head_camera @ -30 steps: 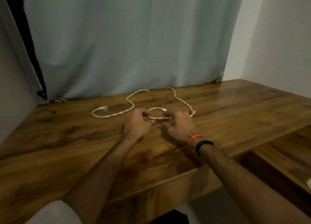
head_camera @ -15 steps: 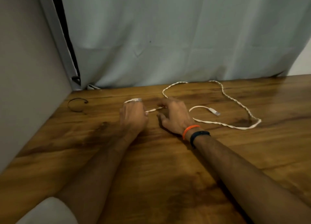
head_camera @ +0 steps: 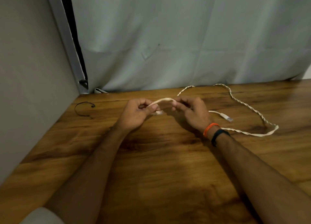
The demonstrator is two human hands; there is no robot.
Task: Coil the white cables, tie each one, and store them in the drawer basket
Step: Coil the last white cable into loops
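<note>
A white twisted cable (head_camera: 244,104) lies in a loose loop on the wooden table (head_camera: 159,156), running from the back edge round to the right. One end is lifted off the table in a short arch between my hands. My left hand (head_camera: 138,112) pinches it near its connector (head_camera: 158,112), which hangs just below my fingers. My right hand (head_camera: 191,111) pinches the cable a little further along. The other connector (head_camera: 227,117) rests on the table to the right of my right hand. No drawer basket is in view.
A thin black tie (head_camera: 84,106) lies curled on the table near the left wall (head_camera: 25,89). A pale curtain (head_camera: 185,38) hangs behind the table's back edge.
Both hands have risen off the table with the cable's left end, which now arches between them. The view has shifted left and closer.
</note>
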